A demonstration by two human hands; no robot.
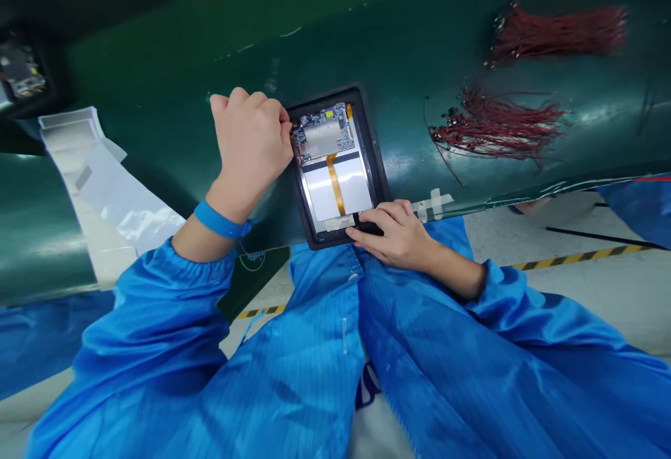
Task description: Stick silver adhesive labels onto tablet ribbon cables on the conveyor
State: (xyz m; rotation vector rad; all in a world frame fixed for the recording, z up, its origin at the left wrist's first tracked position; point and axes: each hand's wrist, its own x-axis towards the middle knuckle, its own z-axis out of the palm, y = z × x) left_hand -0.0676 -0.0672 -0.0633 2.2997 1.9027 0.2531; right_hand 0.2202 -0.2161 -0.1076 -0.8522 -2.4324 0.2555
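An opened tablet [335, 197] lies in a black frame [374, 158] at the front edge of the bench. Its circuit board [322, 136] shows at the far end, and a silver battery with an orange ribbon cable [335, 183] across it at the near end. At the board's upper left edge is my left hand [251, 134], closed, with thumb and fingertips pinched together; what they hold is hidden. My right hand [394, 234] grips the tablet's near right corner, some fingers laid over its edge.
Two bundles of thin red wires, one farther [563, 33] and one nearer [498, 124], lie on the green mat [409, 47] to the right. Left are white strips [84, 179] and another device [24, 68] in a black frame. Tape [435, 204] sticks to the bench edge.
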